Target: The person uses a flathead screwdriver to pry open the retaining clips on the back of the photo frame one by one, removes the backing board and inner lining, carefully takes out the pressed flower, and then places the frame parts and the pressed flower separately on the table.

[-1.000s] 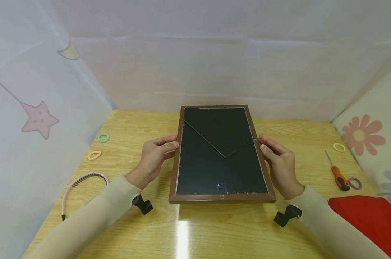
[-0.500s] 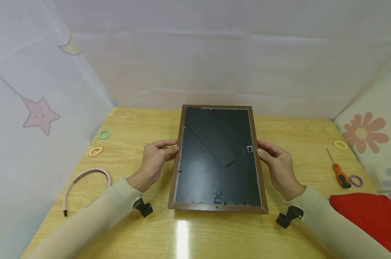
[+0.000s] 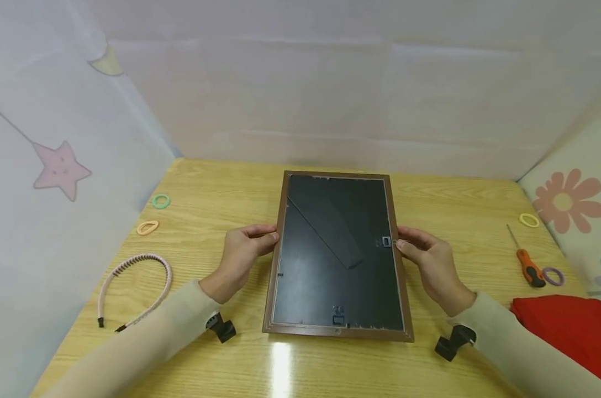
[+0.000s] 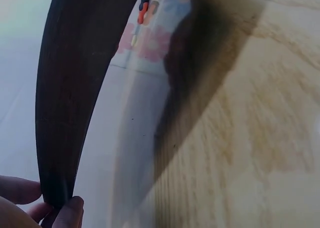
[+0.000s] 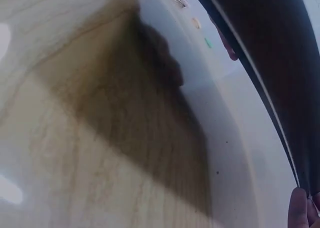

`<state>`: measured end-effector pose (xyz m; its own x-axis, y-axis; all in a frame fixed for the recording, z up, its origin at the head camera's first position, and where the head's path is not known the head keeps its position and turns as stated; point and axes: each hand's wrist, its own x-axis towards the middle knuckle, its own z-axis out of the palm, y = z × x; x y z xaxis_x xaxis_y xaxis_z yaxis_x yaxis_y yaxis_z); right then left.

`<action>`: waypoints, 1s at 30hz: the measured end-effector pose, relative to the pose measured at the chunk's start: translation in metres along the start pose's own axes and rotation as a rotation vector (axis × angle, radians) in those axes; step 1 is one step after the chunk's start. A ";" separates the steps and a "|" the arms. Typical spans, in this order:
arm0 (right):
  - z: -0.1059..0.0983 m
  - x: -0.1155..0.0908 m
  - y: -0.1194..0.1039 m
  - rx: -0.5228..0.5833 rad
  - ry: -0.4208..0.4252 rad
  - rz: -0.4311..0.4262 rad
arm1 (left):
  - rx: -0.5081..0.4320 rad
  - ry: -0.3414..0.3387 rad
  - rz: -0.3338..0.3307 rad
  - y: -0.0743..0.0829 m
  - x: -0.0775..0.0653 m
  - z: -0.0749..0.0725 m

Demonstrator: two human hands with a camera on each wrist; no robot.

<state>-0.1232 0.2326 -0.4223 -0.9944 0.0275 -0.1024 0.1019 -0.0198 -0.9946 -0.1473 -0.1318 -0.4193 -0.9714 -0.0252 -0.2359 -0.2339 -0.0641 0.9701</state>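
A picture frame (image 3: pixel 338 251) with a brown border and black backing board is back side up in the middle of the head view. A folded stand flap and two small metal hangers show on its back. My left hand (image 3: pixel 241 257) pinches the left border between thumb and fingers. On the opposite border, my right hand (image 3: pixel 430 265) grips in the same way. Both wrist views show the frame's edge (image 4: pixel 75 87) raised off the table, its shadow falling below. The side of the frame facing down is hidden in the head view.
On the wooden table's left lie a green ring (image 3: pixel 161 201), an orange ring (image 3: pixel 147 227) and a pink headband (image 3: pixel 142 257). At right are a yellow ring (image 3: pixel 529 220), an orange-black screwdriver (image 3: pixel 529 268), a purple ring (image 3: pixel 553 276) and red cloth (image 3: pixel 569 337). Fabric walls (image 3: pixel 300 99) stand around.
Both hands have lowered the picture frame somewhat and turned its back more towards the head camera, with the near edge lower in view. The grip on both sides stays the same.
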 end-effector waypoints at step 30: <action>-0.007 -0.012 0.026 -0.370 -0.033 0.141 | 0.193 0.035 -0.102 -0.030 -0.011 0.000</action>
<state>-0.1081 0.2388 -0.4474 -0.9696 0.0176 -0.2440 0.2352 0.3407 -0.9103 -0.1296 -0.1293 -0.4455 -0.9412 -0.0628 -0.3321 -0.3375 0.1235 0.9332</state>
